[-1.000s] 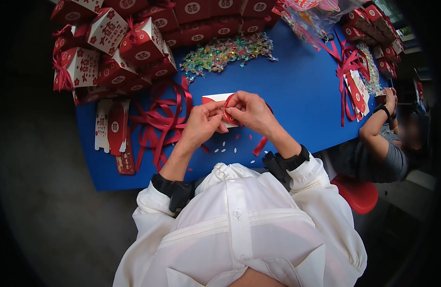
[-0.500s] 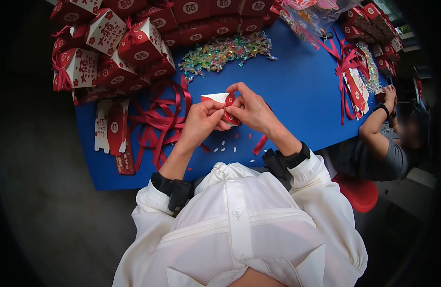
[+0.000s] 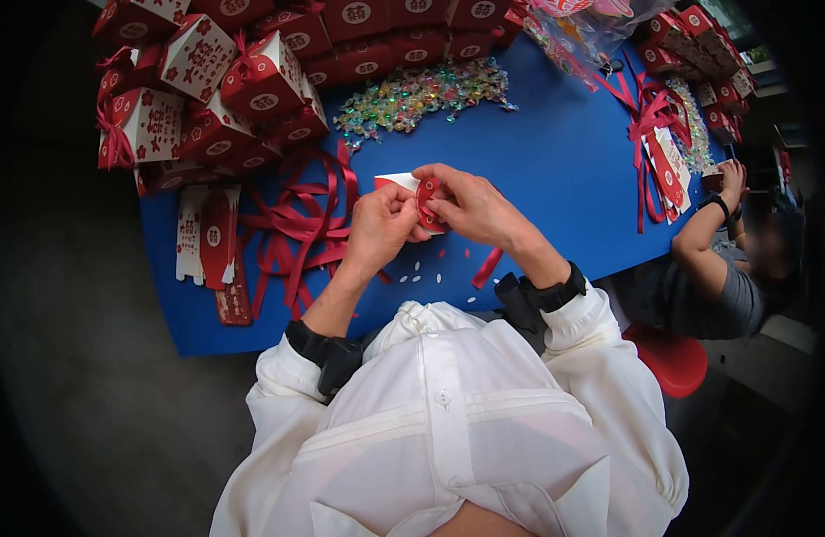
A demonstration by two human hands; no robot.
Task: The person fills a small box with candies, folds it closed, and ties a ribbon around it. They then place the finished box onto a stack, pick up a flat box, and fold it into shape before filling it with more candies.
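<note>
Between my two hands is a small red and white gift box (image 3: 427,204), partly hidden by my fingers. My left hand (image 3: 382,225) pinches its near left side. Curled over the right side, my right hand (image 3: 469,208) has its thumb and fingers on a red flap. Red ribbons (image 3: 301,210) lie in a loose tangle just left of my left hand, and a ribbon end (image 3: 487,268) shows below my right wrist. Small white and red paper bits (image 3: 438,277) are scattered on the table in front of me.
Finished red boxes (image 3: 260,89) are stacked at the back left of the blue table (image 3: 556,179). Wrapped candies (image 3: 421,98) lie in a heap behind my hands. Flat box blanks (image 3: 217,237) rest at left. At right are a co-worker's arm (image 3: 703,242) and more ribbons (image 3: 654,116).
My right hand has flattened and turned over the box, its fingers lower on the red flap. My left hand stays nearly in place, still pinching.
</note>
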